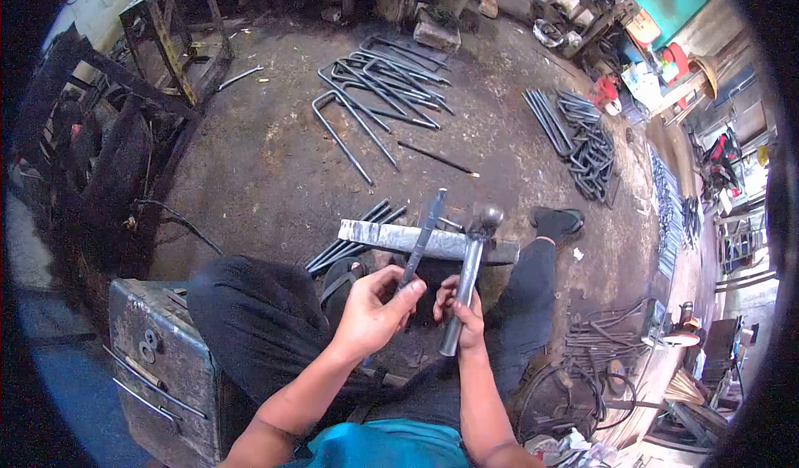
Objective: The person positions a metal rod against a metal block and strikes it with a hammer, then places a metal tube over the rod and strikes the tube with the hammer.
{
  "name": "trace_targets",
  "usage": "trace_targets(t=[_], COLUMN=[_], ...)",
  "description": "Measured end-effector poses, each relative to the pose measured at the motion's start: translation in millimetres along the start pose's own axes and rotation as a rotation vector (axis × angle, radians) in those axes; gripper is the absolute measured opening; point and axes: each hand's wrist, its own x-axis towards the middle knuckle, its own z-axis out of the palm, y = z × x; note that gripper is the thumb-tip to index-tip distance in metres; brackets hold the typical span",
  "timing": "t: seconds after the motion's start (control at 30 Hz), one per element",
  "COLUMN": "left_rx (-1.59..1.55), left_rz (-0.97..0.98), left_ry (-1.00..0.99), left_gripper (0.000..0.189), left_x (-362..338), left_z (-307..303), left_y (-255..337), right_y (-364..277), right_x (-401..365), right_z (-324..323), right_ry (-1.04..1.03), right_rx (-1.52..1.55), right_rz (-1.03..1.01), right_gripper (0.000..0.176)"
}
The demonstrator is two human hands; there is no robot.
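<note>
Rod and hammer at the beam (379, 236).
Left hand (374, 306) grips rod (424, 231) across beam; right hand (466, 311) grasps hammer (473, 260) over beam.

We saw soft, even daylight on the dirt floor (275, 160), faint shadows, a slightly blurred hammer (468, 276), and heavy fisheye bending with black corners.

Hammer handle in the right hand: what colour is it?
The hammer handle is plain silvery-grey metal, seen best in the head view, gripped by the right hand.
</note>
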Motion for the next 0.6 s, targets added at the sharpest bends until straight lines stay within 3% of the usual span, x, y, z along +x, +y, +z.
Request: trace_targets(t=[0.1,0.27,0.4,0.47,0.53,0.6], left_rx=[-0.029,-0.122,0.096,0.093,0.138,0.234], left_rz=[-0.141,-0.348,-0.402,-0.419,-0.269,-0.187], left_ry=[-0.073,-0.156,-0.153,-0.153,-0.123,-0.09], left_gripper=[0.027,0.022,0.023,0.022,0.021,0.023], left_x=[4.6,9.6,8.6,8.2,11.0,14.0], left_z=[1.6,16.0,27.3,25.5,19.0,14.9], left_y=[-17.6,-49.2,-54.6,-51.9,-73.8,-88.1], right_y=[-6.6,-12.0,-24.1,-31.3,-29.5,-36.3], right_x=[-1.2,0.7,-3.0,-5.9,-4.1,-4.8], right_z=[2.7,-1.0,20.3,30.5,24.4,35.3], right_ry=[0.039,0.014,0.083,0.21,0.216,0.309], right_rx=[-0.053,-0.118,0.02,-0.228,-0.712,-0.901], right_rz=[0.039,0.035,0.087,0.043,-0.142,-0.088], right_gripper=[0.05,0.049,0.05,0.048,0.056,0.065])
